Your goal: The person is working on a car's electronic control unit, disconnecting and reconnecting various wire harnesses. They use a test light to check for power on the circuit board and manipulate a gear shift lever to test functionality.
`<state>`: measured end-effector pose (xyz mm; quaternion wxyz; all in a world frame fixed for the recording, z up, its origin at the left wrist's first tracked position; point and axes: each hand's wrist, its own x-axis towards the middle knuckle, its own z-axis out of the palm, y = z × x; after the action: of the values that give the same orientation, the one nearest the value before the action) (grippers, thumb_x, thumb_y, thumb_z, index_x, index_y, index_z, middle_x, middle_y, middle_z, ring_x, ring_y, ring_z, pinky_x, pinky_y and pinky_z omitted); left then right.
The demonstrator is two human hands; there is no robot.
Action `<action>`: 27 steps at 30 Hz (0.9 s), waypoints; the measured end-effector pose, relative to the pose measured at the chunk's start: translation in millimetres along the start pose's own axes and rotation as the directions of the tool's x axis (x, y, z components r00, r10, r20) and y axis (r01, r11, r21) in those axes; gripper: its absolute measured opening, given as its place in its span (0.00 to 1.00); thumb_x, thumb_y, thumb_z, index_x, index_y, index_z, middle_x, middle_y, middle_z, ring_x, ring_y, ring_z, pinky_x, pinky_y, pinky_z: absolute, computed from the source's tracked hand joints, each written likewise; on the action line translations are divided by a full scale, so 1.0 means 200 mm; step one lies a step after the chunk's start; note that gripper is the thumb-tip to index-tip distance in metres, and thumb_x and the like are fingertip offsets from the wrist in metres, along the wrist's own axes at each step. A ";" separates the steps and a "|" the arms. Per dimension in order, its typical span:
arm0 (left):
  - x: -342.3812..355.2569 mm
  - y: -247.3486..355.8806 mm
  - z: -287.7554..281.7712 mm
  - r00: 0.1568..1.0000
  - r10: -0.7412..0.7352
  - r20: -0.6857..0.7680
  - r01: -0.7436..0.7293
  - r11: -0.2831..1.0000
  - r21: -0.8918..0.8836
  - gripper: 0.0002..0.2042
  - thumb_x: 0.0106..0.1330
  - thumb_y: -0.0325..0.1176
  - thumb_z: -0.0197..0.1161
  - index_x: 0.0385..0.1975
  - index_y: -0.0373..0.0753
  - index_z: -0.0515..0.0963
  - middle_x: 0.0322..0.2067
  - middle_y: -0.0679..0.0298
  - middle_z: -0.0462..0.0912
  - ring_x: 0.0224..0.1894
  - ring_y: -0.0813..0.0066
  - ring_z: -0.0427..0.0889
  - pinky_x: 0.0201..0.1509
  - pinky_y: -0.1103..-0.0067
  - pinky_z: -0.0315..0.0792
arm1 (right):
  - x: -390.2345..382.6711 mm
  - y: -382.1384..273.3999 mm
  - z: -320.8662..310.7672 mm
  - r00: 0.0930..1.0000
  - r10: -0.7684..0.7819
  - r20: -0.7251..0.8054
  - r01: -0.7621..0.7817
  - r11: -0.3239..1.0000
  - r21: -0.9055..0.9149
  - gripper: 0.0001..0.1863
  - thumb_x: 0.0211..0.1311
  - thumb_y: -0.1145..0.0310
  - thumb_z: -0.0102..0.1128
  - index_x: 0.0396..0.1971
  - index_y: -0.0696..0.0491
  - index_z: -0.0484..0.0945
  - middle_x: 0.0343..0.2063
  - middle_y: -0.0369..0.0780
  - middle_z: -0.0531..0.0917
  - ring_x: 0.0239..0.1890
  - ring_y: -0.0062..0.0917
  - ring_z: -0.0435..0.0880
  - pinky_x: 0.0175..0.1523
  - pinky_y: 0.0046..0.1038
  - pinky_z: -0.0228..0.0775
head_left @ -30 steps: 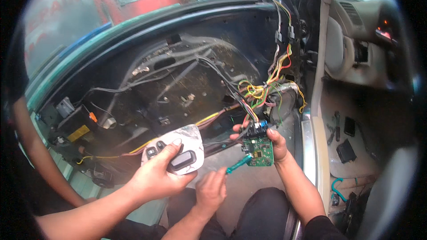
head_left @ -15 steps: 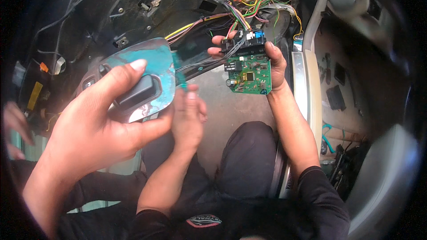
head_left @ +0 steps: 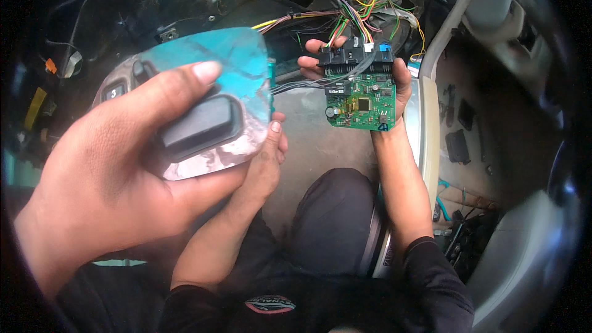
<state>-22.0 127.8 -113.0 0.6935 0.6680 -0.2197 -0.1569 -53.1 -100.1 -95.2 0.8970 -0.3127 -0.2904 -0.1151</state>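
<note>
Switch panel (head_left: 209, 111) (teal-topped) hides door cavity (head_left: 185, 0).

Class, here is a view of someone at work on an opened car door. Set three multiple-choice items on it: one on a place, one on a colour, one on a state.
1. Where is the green circuit board?
A. On the car seat
B. In the person's right hand
C. On the floor beside the door

2. What colour is the upper face of the switch panel?
A. Teal
B. Red
C. Yellow

3. How do the coloured wires stand to the board?
A. Cut off
B. Lying coiled on the seat
C. Running into black connectors on its top edge

Answers:
1 B, the right hand grips the circuit board by its sides.
2 A, the switch panel is teal above and worn pale below.
3 C, the wires lead down into the connectors.
</note>
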 end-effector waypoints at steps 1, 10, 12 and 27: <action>0.01 -0.04 -0.01 0.999 -0.017 0.035 0.018 0.999 -0.030 0.14 0.80 0.40 0.52 0.49 0.35 0.74 0.22 0.69 0.73 0.22 0.84 0.69 0.27 0.83 0.67 | 0.01 0.00 0.00 1.000 0.004 0.011 -0.004 1.000 0.007 0.43 0.63 0.39 0.57 0.66 0.59 0.67 0.67 0.60 0.66 0.69 0.59 0.66 0.75 0.53 0.53; -0.09 0.05 0.05 0.933 -0.231 0.277 0.277 0.951 -0.140 0.13 0.79 0.40 0.53 0.49 0.36 0.75 0.21 0.69 0.72 0.20 0.84 0.67 0.25 0.83 0.66 | 0.01 -0.01 0.00 1.000 0.021 0.007 -0.021 0.999 0.025 0.47 0.60 0.37 0.60 0.66 0.60 0.65 0.68 0.63 0.64 0.70 0.60 0.64 0.76 0.53 0.52; -0.11 0.02 0.04 0.938 -0.185 0.292 0.188 0.982 0.017 0.13 0.79 0.40 0.52 0.51 0.38 0.75 0.21 0.71 0.71 0.20 0.85 0.67 0.24 0.85 0.64 | 0.01 0.01 -0.01 1.000 0.014 0.004 -0.014 1.000 0.015 0.46 0.60 0.37 0.60 0.66 0.60 0.66 0.68 0.63 0.63 0.70 0.60 0.64 0.77 0.54 0.50; -0.05 -0.02 0.06 0.992 0.119 0.038 -0.121 0.990 0.070 0.08 0.76 0.26 0.48 0.49 0.35 0.73 0.30 0.66 0.77 0.28 0.84 0.73 0.36 0.85 0.69 | 0.03 0.02 0.00 1.000 0.016 0.002 -0.016 0.999 0.050 0.45 0.63 0.39 0.56 0.67 0.61 0.65 0.68 0.63 0.63 0.70 0.61 0.64 0.78 0.56 0.45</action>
<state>-36.6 123.1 -118.0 0.6735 0.6754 -0.2764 -0.1181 -47.2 -98.0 -93.9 0.9053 -0.2925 -0.2915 -0.1001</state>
